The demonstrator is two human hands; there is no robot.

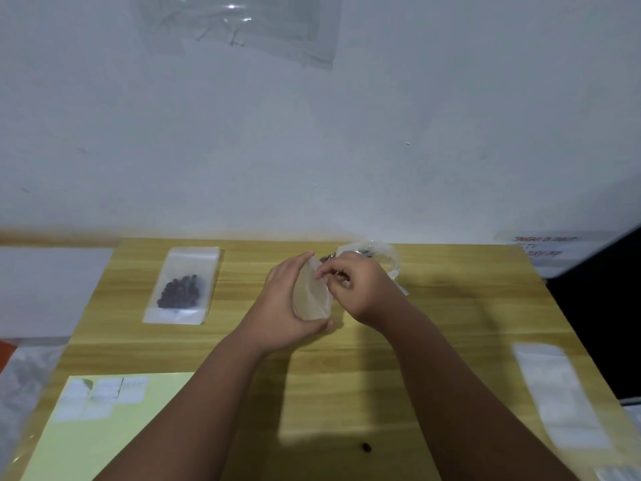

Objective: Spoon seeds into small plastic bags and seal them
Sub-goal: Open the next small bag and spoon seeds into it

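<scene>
My left hand grips a small clear plastic bag and holds it upright above the middle of the wooden table. My right hand is closed right beside the bag's top edge, fingertips touching it. It seems to hold a metal spoon; something dark, seemingly seeds, shows at the bag's mouth. A sealed small bag of dark seeds lies flat at the far left of the table.
Crumpled clear plastic lies behind my right hand. A stack of empty bags lies at the right edge. A yellow sheet with white labels is at the near left. One loose seed lies near the front. A white wall stands behind the table.
</scene>
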